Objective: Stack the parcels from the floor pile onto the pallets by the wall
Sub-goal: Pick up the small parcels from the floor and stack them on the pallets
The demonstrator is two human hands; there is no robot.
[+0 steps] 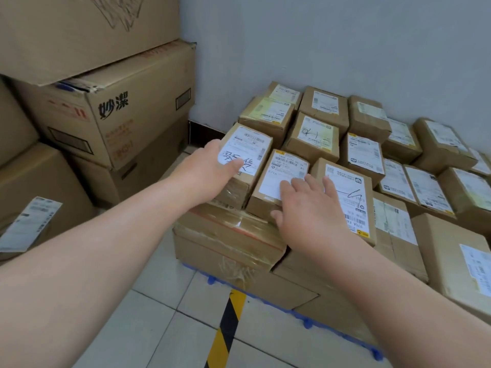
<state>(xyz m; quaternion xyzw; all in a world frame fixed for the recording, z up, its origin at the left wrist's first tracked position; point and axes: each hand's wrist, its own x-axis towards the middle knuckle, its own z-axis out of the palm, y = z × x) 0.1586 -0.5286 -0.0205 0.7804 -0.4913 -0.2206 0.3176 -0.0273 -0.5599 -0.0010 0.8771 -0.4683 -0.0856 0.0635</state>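
Here, parcels (313,136) on blue pallet (307,323), left hand (210,166), right hand (313,208) atop

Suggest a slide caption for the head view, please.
Left hand touches one parcel, right hand the next parcel, atop the stack on the pallet by the wall.

Figure. Parcel storage room of a courier or warehouse type. Small taped cardboard parcels (313,136), each bearing a printed shipping label (350,192) with barcodes and some with handwritten marks, lie packed edge to edge in layers on a blue plastic pallet (305,318) set against a plain grey wall (318,49). Large printed cartons (111,110) are stacked high at left. A strip of yellow-and-black hazard tape (225,330) runs across the pale tiled floor (159,301) toward the pallet.
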